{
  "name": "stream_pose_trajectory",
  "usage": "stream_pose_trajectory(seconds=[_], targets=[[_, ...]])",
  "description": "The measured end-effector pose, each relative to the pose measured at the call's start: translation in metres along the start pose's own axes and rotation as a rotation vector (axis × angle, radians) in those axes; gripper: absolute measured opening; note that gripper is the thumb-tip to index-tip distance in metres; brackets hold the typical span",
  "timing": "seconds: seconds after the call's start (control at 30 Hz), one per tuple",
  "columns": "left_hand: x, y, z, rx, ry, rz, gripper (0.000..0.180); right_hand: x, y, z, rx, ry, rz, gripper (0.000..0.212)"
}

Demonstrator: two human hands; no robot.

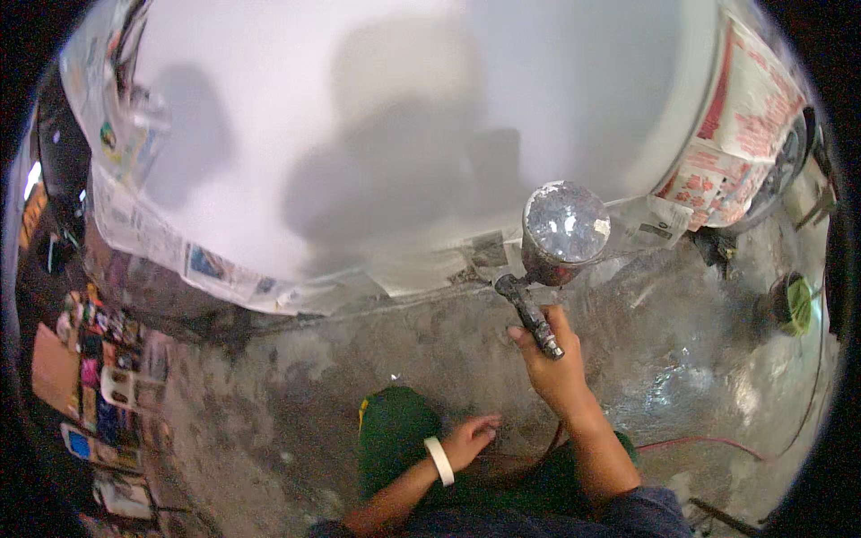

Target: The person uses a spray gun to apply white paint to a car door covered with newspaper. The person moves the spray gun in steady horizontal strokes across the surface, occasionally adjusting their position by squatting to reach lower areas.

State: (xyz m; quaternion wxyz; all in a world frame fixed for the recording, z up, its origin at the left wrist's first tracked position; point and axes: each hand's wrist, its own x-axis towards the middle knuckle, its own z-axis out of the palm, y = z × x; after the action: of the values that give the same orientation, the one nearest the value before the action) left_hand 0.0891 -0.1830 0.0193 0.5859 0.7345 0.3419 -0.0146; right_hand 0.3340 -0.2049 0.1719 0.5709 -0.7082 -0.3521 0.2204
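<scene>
My right hand [553, 357] is wrapped round the handle of a spray gun [527, 314]. The gun has a dark, worn body and a round metal cup [567, 224] on its side, its lid spotted with paint. Its nozzle end is close to the lower edge of a large white car panel [404, 179]. My left hand [473, 441] rests by my left knee, fingers loosely stretched and holding nothing. A white band, like a roll of masking tape, [439, 461] circles my left wrist.
Newspaper sheets [224, 269] mask the panel's lower edge, and red-printed paper [731, 134] covers its right side. A red hose [700, 441] runs over the grey floor [296, 403]. Clutter and a white chair [119, 386] stand at left; a bucket with a green liner [796, 305] at right.
</scene>
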Motion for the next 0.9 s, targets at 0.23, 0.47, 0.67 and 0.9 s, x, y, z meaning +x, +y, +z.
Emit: stream_pose_trajectory(seconds=[0.23,0.47,0.67,0.9], targets=[[0.094,-0.071,-0.032,0.218,0.008,0.262,0.035,-0.014,-0.033,0.082,-0.02,-0.107,-0.018,0.041],[0.107,-0.088,-0.051,0.2,-0.092,0.124,0.036,-0.029,-0.063,0.142,-0.045,-0.124,0.039,0.045],[0.167,-0.188,-0.036,0.227,-0.187,0.305,0.038,-0.05,-0.068,0.151,-0.026,0.091,0.074,0.036],[0.126,-0.117,-0.059,0.233,-0.34,0.212,0.038,-0.064,-0.031,0.112,-0.022,0.53,0.113,0.023]])
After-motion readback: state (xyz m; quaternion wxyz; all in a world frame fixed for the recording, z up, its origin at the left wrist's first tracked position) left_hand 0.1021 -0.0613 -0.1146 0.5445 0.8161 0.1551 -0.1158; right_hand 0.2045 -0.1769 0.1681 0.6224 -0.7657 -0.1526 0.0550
